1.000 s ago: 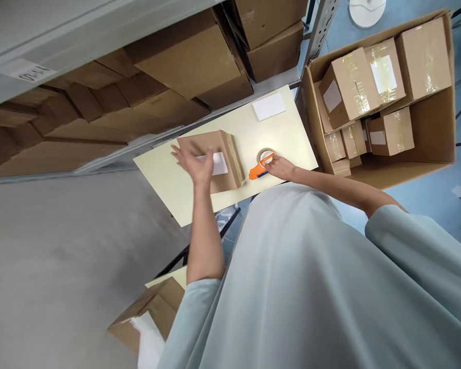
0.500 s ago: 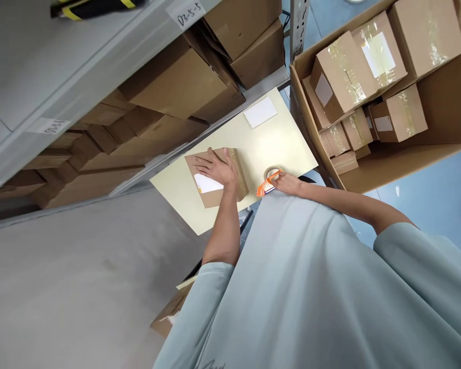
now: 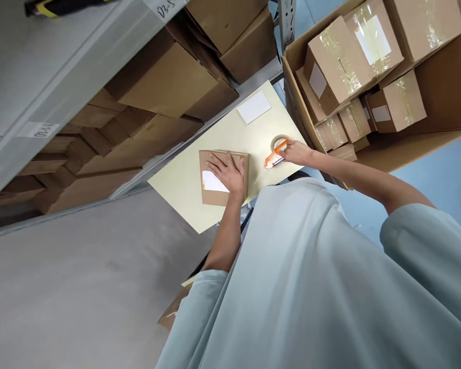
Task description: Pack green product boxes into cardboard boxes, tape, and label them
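Note:
My left hand (image 3: 230, 173) lies with fingers spread on top of a brown cardboard box (image 3: 214, 198). A white label (image 3: 212, 181) on the box is partly hidden under that hand. The box rests on a pale yellow tabletop (image 3: 180, 187). To its right, my right hand (image 3: 295, 152) is closed on an orange tape dispenser (image 3: 270, 161), which holds a roll of tape (image 3: 279, 141). The dispenser is apart from the box, over the table's right part.
A white sheet (image 3: 254, 107) lies at the table's far end. On the right stands a large open carton (image 3: 441, 102) holding several taped boxes. Metal shelving (image 3: 111, 38) with several cardboard boxes runs along the left, with a black and yellow tool (image 3: 57, 6) on top.
The box has turned slightly and shifted right under my left hand. My right hand has moved the tape dispenser up and away from my body.

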Demonstrator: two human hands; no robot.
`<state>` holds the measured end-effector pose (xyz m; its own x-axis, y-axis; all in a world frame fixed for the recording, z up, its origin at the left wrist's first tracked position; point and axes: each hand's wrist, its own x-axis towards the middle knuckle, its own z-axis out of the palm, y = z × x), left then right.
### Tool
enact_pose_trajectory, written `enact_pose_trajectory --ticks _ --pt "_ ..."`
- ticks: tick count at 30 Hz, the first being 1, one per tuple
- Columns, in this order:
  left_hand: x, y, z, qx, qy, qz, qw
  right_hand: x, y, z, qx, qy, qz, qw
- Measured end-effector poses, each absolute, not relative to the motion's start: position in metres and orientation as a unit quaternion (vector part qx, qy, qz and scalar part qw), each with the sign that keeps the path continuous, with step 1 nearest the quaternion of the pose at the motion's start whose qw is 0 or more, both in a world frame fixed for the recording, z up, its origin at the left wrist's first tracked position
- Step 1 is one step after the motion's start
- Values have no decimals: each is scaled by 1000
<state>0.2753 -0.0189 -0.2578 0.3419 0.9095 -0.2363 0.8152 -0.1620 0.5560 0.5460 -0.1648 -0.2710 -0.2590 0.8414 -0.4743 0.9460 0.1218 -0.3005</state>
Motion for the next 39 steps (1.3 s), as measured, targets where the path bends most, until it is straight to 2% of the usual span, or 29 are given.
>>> enact_pose_trajectory --ticks 9,15,19,26,32,35,39 --pt "224 -22 -233 765 480 42 427 480 -124 -267 528 797 -254 145" --pt "276 -16 -260 668 632 200 338 480 -134 -262 538 799 -225 148" --pt "309 -11 -285 599 692 238 326 481 -141 -256 545 790 -225 168" --pt "295 -19 -279 641 639 229 358 484 -164 -243 520 797 -248 183" --pt "293 -15 -284 692 619 176 328 563 -200 -237 591 759 -196 190" --pt "291 -19 -283 724 587 141 333 584 -187 -239 616 746 -169 187" --pt "280 -34 -278 775 523 116 334 560 -142 -248 619 739 -168 206"
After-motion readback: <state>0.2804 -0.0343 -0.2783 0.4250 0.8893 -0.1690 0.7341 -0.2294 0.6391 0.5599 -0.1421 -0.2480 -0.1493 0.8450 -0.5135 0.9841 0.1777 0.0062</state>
